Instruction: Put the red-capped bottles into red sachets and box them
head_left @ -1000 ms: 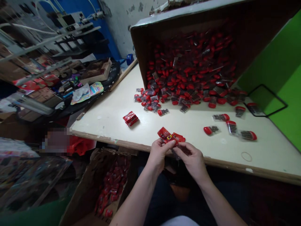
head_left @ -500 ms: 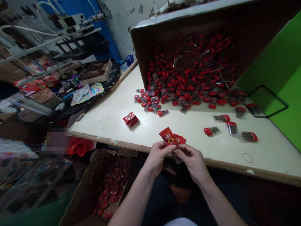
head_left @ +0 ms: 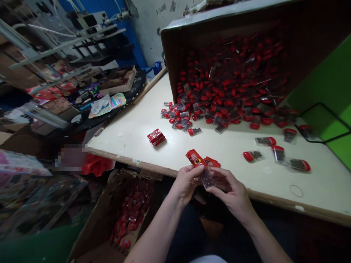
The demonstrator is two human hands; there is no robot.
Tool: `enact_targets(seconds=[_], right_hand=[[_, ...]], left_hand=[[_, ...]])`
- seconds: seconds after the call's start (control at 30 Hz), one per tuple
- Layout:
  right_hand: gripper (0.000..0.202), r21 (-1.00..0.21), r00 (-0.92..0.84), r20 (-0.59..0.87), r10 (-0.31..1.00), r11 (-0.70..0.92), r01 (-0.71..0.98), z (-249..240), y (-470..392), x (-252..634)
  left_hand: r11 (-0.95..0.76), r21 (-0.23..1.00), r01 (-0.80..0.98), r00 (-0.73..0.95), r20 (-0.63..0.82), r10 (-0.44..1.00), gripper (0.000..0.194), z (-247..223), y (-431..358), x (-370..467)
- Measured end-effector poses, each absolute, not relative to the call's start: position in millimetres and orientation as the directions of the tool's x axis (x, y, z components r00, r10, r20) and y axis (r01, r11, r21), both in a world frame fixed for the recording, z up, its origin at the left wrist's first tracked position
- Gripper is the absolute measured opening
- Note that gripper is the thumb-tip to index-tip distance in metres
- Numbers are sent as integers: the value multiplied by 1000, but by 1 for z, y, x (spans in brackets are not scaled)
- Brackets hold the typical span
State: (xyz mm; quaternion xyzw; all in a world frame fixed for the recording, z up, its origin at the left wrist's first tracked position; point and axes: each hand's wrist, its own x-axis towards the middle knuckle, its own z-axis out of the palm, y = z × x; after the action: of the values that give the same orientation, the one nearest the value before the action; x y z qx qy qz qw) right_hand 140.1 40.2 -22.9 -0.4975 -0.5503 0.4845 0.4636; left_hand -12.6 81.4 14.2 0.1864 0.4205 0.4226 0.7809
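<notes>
Table (head_left: pixel 131 140), pale with a worn wooden edge, stretches from the center to the right of the frame. Tipped on its side on it, at upper right, a big box (head_left: pixel 192 22) spills a heap of clear packets with red tops (head_left: pixel 219 89) toward the middle. A green panel (head_left: pixel 326 91) stands at the right edge, and a metal-framed machine (head_left: pixel 90 33) fills the upper left. At lower left, below the table edge, a cardboard box (head_left: pixel 93 219) holds a pile of shiny red packs (head_left: pixel 131 210).

Both hands are just below the center of the frame, at the table's near edge. The left hand (head_left: pixel 186 182) is closed in a pinch on a small packet (head_left: pixel 207 178), red at its upper end and clear below, with dark round pieces inside. The right hand (head_left: pixel 233 190) is half open, fingers curved at the packet's right side and thumb by its lower corner; how firmly it grips cannot be told.

Just behind the hands lies a red wrapper (head_left: pixel 213 162). A small red bundle (head_left: pixel 156 137) sits left of center. A thin rubber band (head_left: pixel 296 190) lies at lower right.
</notes>
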Motion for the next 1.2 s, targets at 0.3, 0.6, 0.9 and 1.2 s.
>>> enact_targets(seconds=[0.3, 0.6, 0.9, 1.2], right_hand=[[63, -980, -52, 78, 996, 86, 180, -28, 47, 151], [57, -949, 29, 92, 995, 79, 304, -24, 47, 147], [57, -944, 13, 104, 994, 95, 317, -25, 53, 144], [57, -953, -180, 84, 980, 132, 274, -25, 60, 127]], left_hand=[[635, 642, -429, 370, -517, 772, 26, 21, 65, -11], [618, 623, -479, 353, -508, 786, 20, 22, 53, -2], [623, 594, -509, 354, -515, 781, 19, 14, 51, -5], [631, 608, -482, 260, -588, 766, 24, 13, 47, -25]])
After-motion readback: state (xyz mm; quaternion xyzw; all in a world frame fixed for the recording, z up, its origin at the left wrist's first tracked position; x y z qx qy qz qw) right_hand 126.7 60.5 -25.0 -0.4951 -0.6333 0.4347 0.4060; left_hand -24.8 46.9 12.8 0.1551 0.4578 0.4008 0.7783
